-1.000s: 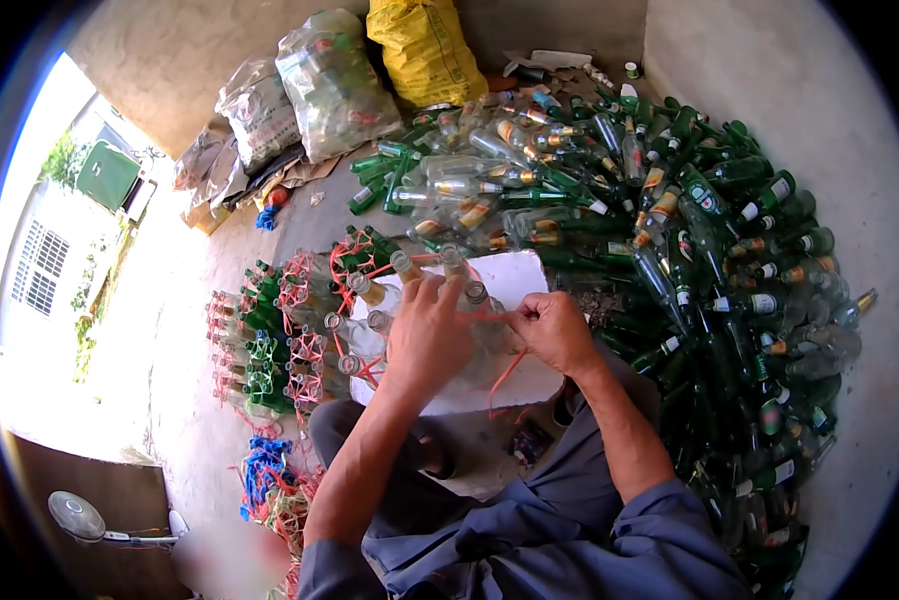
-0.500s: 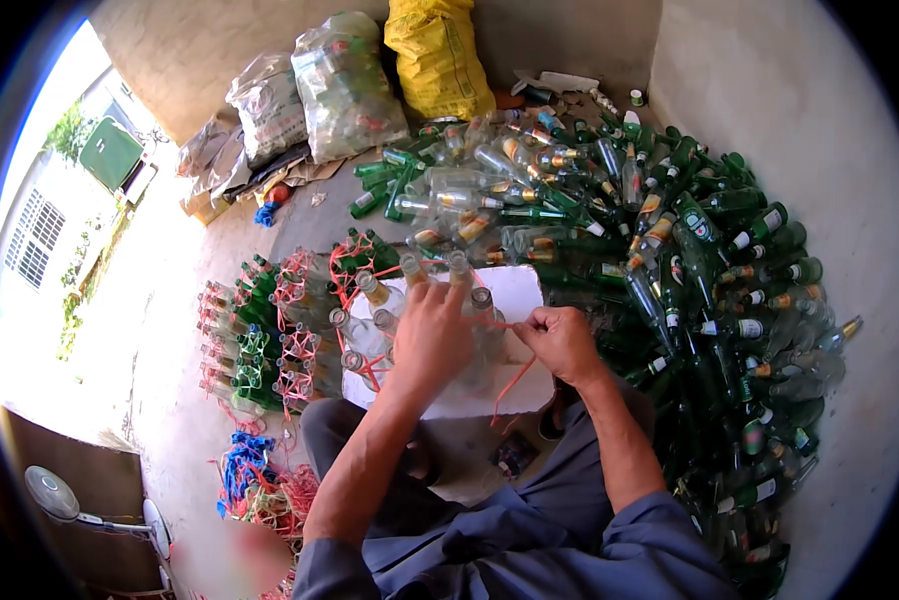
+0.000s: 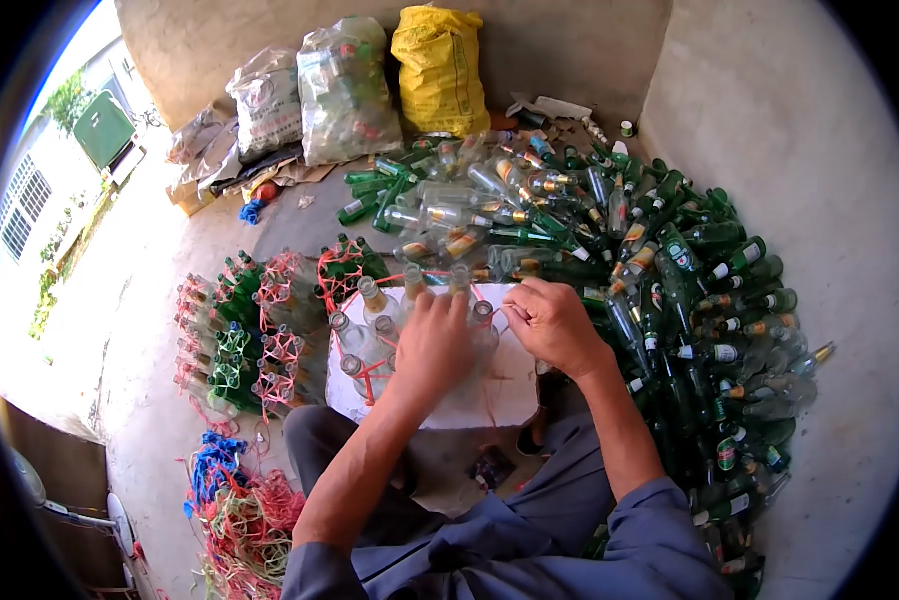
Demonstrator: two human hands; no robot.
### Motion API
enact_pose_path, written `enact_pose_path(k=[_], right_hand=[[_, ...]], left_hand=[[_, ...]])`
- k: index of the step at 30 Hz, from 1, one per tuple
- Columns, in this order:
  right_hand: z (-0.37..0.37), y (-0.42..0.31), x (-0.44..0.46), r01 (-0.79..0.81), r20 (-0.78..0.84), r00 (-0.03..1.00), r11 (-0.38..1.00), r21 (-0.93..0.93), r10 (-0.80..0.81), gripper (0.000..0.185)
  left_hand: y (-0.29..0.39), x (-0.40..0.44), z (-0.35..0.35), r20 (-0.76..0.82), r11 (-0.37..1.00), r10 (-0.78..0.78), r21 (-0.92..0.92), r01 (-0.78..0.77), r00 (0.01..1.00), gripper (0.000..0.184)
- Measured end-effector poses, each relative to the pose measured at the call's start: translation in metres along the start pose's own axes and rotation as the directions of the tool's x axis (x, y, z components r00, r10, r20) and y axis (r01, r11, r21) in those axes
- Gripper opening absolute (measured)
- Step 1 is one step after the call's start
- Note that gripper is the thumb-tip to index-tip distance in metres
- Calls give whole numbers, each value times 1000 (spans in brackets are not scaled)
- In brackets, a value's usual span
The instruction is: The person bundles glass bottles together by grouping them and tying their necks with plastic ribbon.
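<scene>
L hand [image 3: 437,345] curling amid glass bottles [image 3: 354,342], can't tell hold; R hand [image 3: 552,325], L's 2 o'clock, pinching string [image 3: 368,384] closely. Bottles standing on board [image 3: 514,395], L's 9–12 o'clock; prob. slipping/chipping easily, necks offering best hold.

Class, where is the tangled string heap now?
In the head view, the string heap lies at lower left, below the tied bottles, beside the person's left knee.

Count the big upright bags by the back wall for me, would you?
3: a whitish bag on the left, a see-through bag in the middle and a yellow bag on the right. Any behind them would be hidden.
</scene>
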State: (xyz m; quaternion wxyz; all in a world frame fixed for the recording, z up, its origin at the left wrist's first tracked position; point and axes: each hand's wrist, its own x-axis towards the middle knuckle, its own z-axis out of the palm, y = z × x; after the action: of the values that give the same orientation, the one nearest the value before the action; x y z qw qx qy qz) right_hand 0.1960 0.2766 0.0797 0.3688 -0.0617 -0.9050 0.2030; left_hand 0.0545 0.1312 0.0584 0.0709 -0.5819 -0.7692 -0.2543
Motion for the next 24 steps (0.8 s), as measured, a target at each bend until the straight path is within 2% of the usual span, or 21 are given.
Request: enact_pose_path(k=[3, 6, 7, 8, 10, 13, 16, 17, 20, 21, 24], right_hand=[[13, 5, 22, 47, -78, 996, 999, -16, -49, 13], [30, 21, 27, -267, 3, 963, 952, 152, 270, 16], [43, 35, 24, -332, 21, 942, 926, 178, 334, 17], [56, 49, 18, -376, 74, 925, 875, 305, 372, 16], [69, 63, 12, -453, 191, 887, 716, 531, 420, 15], [65, 67, 5, -707, 473, 690, 367, 604, 548, 11], [82, 82, -3, -701, 599, 644, 55, 711, 475, 14], [86, 92, -5, -735, 661, 612, 5, 678, 435, 18], [85, 95, -4, -806, 704, 565, 104, 583, 431, 19], [85, 95, -4, -825, 712, 547, 137, 549, 440, 20], [85, 95, 0, -871, 738, 490, 230, 434, 464, 23]], left_hand=[[2, 2, -3, 10, 1000, -12, -14, 12, 1000, 47], [1, 1, -1, 24, 1000, -20, -18, 21, 1000, 48], [1, 2, -1, 24, 999, -23, -21, 24, 999, 49], [0, 2, 0, 25, 999, -24, -24, 25, 999, 49], [1, 1, -1, 31, 999, -36, -39, 37, 999, 49], [3, 4, -5, 12, 997, -48, -55, 49, 999, 49], [6, 7, -13, 35, 996, -64, -56, 66, 997, 48], [5, 9, -14, 49, 996, -74, -54, 76, 996, 47], [-6, 15, -13, 103, 955, -172, -227, 191, 980, 43], [-9, 17, -13, 84, 961, -121, -240, 137, 989, 39], [-15, 24, -10, 222, 949, -135, -251, 190, 966, 34]])
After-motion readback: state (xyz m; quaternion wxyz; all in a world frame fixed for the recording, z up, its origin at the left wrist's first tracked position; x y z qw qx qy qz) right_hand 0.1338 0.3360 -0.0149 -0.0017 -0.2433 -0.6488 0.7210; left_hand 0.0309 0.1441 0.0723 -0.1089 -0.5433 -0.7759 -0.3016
